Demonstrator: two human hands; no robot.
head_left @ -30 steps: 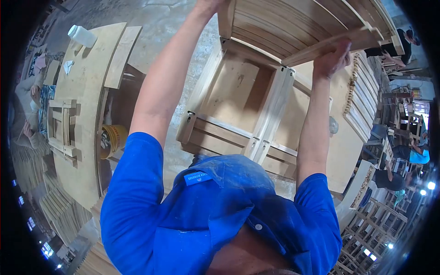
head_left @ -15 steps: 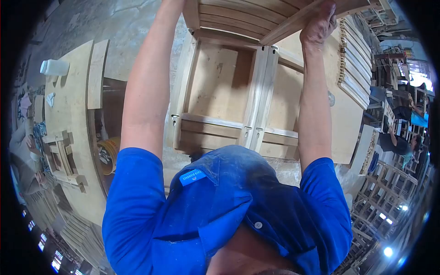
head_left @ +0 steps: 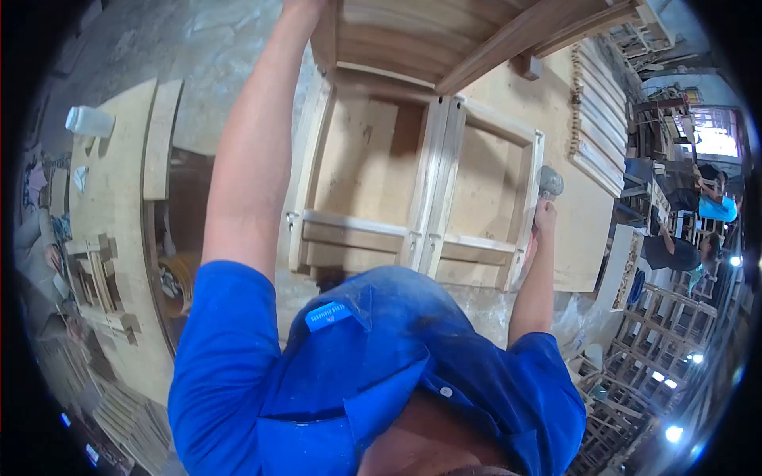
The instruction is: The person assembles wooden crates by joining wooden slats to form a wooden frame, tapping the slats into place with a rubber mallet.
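My right hand (head_left: 545, 215) is closed around the handle of a mallet with a rounded grey head (head_left: 550, 182), beside the right side of a wooden frame (head_left: 533, 170). At the top edge of the view is my left hand (head_left: 302, 6), next to a slatted wooden panel (head_left: 413, 40); its fingers are cut off by the view. The panel stands tilted over the far ends of two wooden frames, the left one (head_left: 317, 151) and the right one lying side by side. Slots and holes show at their corners.
A row of wooden slats (head_left: 595, 119) lies on the plywood table (head_left: 583, 230) at the right. On the left, another plywood bench (head_left: 119, 182) bears a white plastic jar (head_left: 90, 121) and small wooden pieces. A yellow bucket (head_left: 178, 282) stands below it. Two people are farther off at right.
My right hand has left the slatted panel, come down toward me and taken hold of the mallet. The left hand stays by the panel. The view has shifted slightly.
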